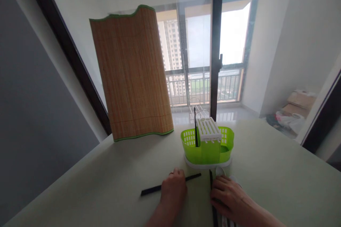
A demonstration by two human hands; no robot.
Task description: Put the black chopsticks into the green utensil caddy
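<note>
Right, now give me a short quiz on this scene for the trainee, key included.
1. True or false: the mat lies flat under the caddy.
2. What shows on both sides of the left hand? (a) the spoon (b) black chopsticks (c) the caddy
3. Fill in: the spoon is at the ____ hand.

Key:
1. False: the mat stands up, left of the caddy in the picture.
2. (b) black chopsticks.
3. Right: the right hand covers part of it.
</note>
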